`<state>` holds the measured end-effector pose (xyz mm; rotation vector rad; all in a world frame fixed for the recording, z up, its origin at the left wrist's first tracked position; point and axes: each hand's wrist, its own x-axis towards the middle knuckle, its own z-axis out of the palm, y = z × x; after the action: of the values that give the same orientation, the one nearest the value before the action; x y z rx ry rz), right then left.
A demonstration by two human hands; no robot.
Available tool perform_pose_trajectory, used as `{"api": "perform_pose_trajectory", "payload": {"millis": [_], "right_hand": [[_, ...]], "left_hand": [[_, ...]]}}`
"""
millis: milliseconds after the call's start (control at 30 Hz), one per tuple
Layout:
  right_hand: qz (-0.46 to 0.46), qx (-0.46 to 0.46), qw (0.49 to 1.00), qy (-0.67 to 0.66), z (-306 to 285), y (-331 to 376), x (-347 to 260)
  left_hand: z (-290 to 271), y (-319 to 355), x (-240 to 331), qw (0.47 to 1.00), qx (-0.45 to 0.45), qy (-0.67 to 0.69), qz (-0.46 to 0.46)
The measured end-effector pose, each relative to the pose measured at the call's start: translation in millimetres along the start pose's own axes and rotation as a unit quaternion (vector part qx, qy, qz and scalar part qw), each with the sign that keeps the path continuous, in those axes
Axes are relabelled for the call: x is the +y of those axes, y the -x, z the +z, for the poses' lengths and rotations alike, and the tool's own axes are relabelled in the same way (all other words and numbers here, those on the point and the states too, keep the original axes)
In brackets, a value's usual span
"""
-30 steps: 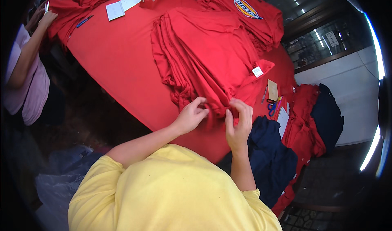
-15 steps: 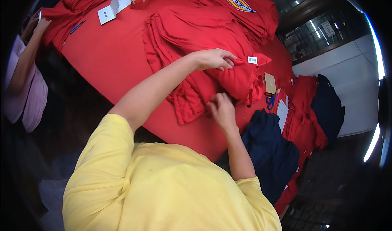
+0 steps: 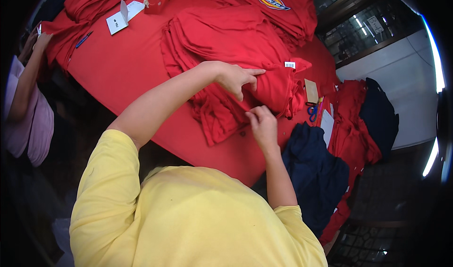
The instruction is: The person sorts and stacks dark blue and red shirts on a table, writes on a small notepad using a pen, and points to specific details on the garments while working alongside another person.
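A stack of folded red garments lies on a table under a red cloth. My left hand rests on the stack's near right part, fingers pressing into the fabric and index finger pointing right toward a small white tag. My right hand lies just below it, fingertips pinching the lower red layers at the stack's near edge. A lower garment's hem hangs out toward me.
Scissors, a tan card and white paper lie at the table's right edge. Navy and red clothes hang beyond it. Another person stands at the left. White papers and more red garments lie farther back.
My left hand moved from the stack's near corner up across the top of the pile, then settled lower and pressed in. My right hand stayed at the near edge.
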<state>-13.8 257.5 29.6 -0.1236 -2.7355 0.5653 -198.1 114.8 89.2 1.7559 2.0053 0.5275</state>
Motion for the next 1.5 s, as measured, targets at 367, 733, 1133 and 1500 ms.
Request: {"api": "perform_pose_trajectory", "payload": {"millis": [367, 733, 1133, 1500], "right_hand": [[-0.060, 0.068, 0.995, 0.038, 24.8, 14.3, -13.9], [-0.064, 0.153, 0.982, 0.092, 36.1, 13.8, -8.6], [0.056, 0.243, 0.964, -0.094, -5.4, -23.6, -12.9], [0.071, 0.066, 0.984, -0.148, -99.9, -23.6, -93.8]], "left_hand": [[19.0, -16.9, -20.1, 0.992, 0.122, 0.011, 0.025], [23.8, -10.4, -22.0, 0.985, 0.145, -0.060, 0.079], [13.6, 8.5, -19.3, 0.979, 0.129, -0.114, 0.108], [70.5, 7.1, -22.9, 0.867, 0.401, -0.213, 0.203]]}}
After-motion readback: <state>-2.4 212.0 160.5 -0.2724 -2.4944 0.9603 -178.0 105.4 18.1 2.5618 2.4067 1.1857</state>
